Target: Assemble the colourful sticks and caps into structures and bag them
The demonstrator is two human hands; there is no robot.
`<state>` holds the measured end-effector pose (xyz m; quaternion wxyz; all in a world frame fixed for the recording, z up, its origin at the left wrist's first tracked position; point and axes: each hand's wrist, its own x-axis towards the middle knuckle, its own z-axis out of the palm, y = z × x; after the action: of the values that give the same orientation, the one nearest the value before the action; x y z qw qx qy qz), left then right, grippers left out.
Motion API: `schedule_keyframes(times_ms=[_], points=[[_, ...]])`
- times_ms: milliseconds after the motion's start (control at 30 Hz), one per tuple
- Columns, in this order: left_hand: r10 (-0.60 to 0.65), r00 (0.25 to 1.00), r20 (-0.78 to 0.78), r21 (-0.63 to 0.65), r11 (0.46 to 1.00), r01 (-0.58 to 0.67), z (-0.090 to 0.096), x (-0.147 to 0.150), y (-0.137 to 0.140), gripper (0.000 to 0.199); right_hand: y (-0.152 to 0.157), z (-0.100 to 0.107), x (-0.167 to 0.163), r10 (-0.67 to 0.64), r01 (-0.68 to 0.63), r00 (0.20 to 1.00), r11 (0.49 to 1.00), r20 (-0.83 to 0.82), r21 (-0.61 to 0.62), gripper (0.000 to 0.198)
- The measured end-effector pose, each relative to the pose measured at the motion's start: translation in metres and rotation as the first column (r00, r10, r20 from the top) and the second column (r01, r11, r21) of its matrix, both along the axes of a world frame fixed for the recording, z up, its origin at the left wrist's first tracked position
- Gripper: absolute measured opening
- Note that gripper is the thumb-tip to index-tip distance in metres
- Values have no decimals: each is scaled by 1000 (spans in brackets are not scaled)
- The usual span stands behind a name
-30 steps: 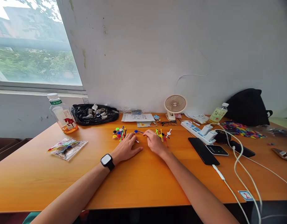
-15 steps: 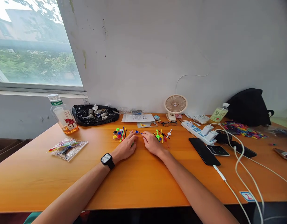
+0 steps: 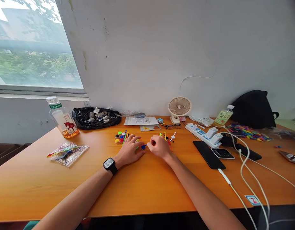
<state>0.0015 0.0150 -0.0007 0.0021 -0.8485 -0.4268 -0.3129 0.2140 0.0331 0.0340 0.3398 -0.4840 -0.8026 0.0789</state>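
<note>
My right hand point(image 3: 160, 147) is closed, pinching the thin stem of a blue plastic stick with a round disc point(image 3: 144, 147). That disc hangs low over the table, between my two hands. My left hand point(image 3: 130, 149) rests palm down with its fingers spread, its fingertips beside the small plastic parts and its thumb near the blue disc. Small coloured round caps point(image 3: 117, 141) and several coloured sticks point(image 3: 124, 136) lie beyond the left hand, partly covered by it. Behind the right hand are sticks fitted with discs, among them a white one point(image 3: 173, 137).
At the left stand a tea bottle point(image 3: 66, 123) and a clear plastic packet point(image 3: 68, 154). A black bag point(image 3: 97, 123), papers point(image 3: 140, 121) and a small fan point(image 3: 179, 107) line the wall. To the right are a power strip point(image 3: 201, 135), a black phone point(image 3: 208, 155) and white cables.
The blue stick and its disc have come nearer to me. My right hand has curled and turned, and my left fingers have come away from the disc and spread.
</note>
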Motion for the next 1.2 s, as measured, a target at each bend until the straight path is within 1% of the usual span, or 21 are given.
schedule_keyframes(times_ms=[67, 133, 200, 267, 333, 400, 467, 500, 600, 667, 767, 833, 967, 1033, 1100, 1200], points=[[-10, 1000, 0, -22, 1000, 10, 1, 2, -1, 22, -4, 0, -4, -7, 7, 1000, 1000, 17, 14, 31], [-23, 999, 22, -37, 999, 24, 3, 3, -2, 18, -10, 2, -7, -9, 9, 1000, 999, 19, 39, 30], [-35, 996, 81, -25, 999, 37, 6, 4, -2, 17, -16, 7, -8, -10, 11, 1000, 997, -21, 74, 29], [-41, 983, 179, -1, 999, 42, 11, 4, -3, 16, -21, 12, -8, 37, -28, 994, 995, -100, 96, 26], [-11, 952, 307, 3, 1000, 11, 15, 5, -4, 15, -25, 18, -7, 164, -152, 970, 985, -178, 78, 21], [40, 893, 448, -53, 998, -19, 16, 6, -5, 13, -28, 21, -8, 304, -309, 922, 951, -239, 20, 17], [75, 813, 578, -142, 990, 10, 15, 8, -6, 14, -32, 20, -12, 383, -412, 878, 910, -288, -46, 14], [74, 775, 628, -184, 981, 56, 14, 8, -5, 15, -33, 19, -14, 395, -435, 866, 897, -307, -74, 12], [29, 685, 728, -255, 938, 233, 10, 10, -5, 21, -35, 12, -19, 390, -448, 858, 886, -334, -116, 6], [6, 640, 769, -283, 900, 331, 8, 11, -4, 27, -33, 8, -21, 382, -438, 860, 893, -337, -106, 4], [6, 588, 809, -314, 850, 423, 8, 11, -5, 33, -28, 3, -20, 387, -435, 855, 897, -346, -73, 5], [15, 574, 819, -328, 833, 446, 8, 11, -6, 34, -25, 1, -20, 382, -427, 853, 902, -357, -56, 7], [29, 585, 810, -344, 833, 434, 9, 9, -6, 35, -21, 0, -19, 321, -358, 867, 933, -381, -30, 9], [39, 576, 817, -351, 825, 443, 10, 8, -6, 35, -19, 0, -19, 281, -338, 862, 939, -422, -67, 10], [45, 560, 827, -352, 818, 455, 11, 7, -6, 36, -17, -1, -19, 262, -350, 847, 930, -462, -114, 13], [52, 571, 819, -343, 842, 416, 12, 7, -6, 35, -15, -3, -19, 269, -371, 837, 919, -477, -134, 17]])
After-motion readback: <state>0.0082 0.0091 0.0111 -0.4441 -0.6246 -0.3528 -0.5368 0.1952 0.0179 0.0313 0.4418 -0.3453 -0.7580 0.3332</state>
